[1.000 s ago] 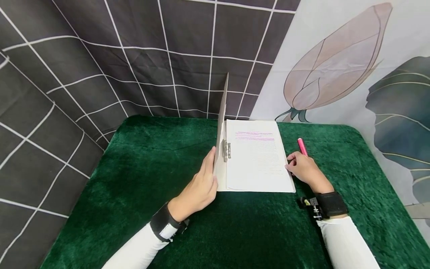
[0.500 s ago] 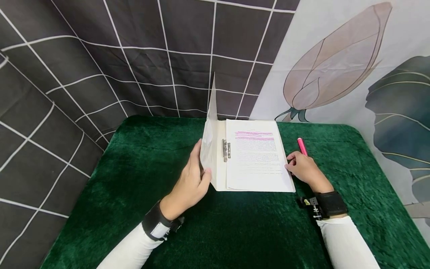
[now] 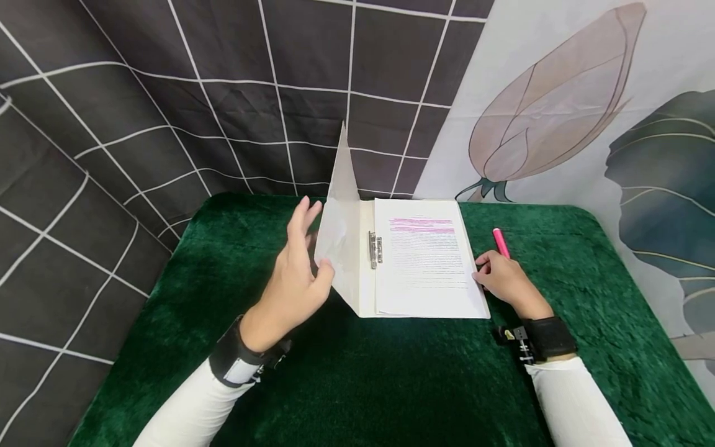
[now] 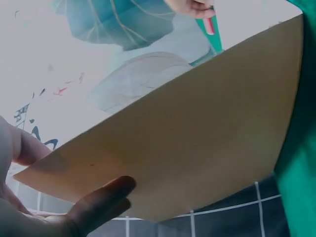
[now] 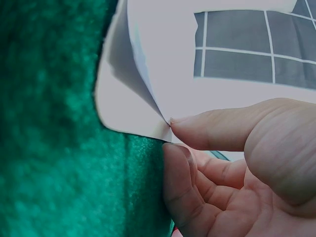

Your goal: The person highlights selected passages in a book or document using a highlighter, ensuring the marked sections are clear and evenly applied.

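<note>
Dark gridded cloth [image 3: 223, 53] and white floral cloth [image 3: 592, 161] hang behind a green-covered table [image 3: 234, 261].

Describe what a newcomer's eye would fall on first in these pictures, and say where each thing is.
Probably first comes the pale card folder on the dark green plush tablecloth, its cover raised at the person's left hand. On its right side lies a stack of white printed sheets with bright pink lines near the top, the right hand pinching its edge. A slim bright pink pen shows just beyond that hand.
</note>
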`<state>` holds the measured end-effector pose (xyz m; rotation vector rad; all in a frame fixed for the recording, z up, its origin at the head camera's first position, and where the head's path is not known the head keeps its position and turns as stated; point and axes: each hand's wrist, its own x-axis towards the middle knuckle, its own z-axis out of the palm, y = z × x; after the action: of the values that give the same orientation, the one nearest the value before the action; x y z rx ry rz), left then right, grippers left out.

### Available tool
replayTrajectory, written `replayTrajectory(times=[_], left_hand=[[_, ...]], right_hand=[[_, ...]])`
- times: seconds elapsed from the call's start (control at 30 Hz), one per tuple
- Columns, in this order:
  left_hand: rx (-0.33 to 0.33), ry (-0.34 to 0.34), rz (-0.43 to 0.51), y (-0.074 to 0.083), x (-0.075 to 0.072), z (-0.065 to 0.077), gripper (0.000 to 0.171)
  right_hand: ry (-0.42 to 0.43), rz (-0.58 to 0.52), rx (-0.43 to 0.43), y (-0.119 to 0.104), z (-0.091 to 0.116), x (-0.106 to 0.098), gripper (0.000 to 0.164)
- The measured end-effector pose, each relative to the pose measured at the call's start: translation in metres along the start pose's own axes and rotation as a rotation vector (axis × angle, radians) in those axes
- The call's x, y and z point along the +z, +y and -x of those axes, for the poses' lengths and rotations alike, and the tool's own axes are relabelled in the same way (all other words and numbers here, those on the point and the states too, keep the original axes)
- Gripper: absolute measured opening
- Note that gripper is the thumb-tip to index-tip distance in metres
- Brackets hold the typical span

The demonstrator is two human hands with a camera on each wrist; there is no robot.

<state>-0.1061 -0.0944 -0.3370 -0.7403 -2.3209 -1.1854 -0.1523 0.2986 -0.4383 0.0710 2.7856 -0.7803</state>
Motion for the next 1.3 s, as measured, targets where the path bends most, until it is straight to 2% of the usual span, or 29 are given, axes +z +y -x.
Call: replayTrajectory(times=[0.13, 0.3, 0.47, 0.63, 0.87, 1.3], left_hand=[[-0.110, -0.055, -0.006, 0.005, -0.011, -0.007, 0.093], [-0.254, -0.176, 0.013, 0.006, -0.024, -0.012, 0.084], [-0.339, -0.250, 0.081, 0.003, -0.035, -0.017, 0.068], [-0.416, -0.288, 0.131, -0.003, -0.043, -0.021, 0.066], [-0.481, -0.298, 0.160, -0.012, -0.052, -0.020, 0.074], [-0.546, -0.350, 0.228, -0.033, -0.067, -0.016, 0.072]], right_hand=[[0.000, 0.001, 0.007, -0.001, 0.000, 0.000, 0.032], [0.004, 0.008, 0.014, -0.002, -0.001, -0.001, 0.032], [0.012, 0.012, 0.014, -0.001, -0.001, 0.000, 0.032], [0.016, 0.003, 0.003, 0.001, -0.001, 0.000, 0.031], [0.018, 0.001, 0.002, 0.001, 0.000, 0.000, 0.031], [-0.004, -0.009, 0.024, -0.001, 0.001, 0.000, 0.032]])
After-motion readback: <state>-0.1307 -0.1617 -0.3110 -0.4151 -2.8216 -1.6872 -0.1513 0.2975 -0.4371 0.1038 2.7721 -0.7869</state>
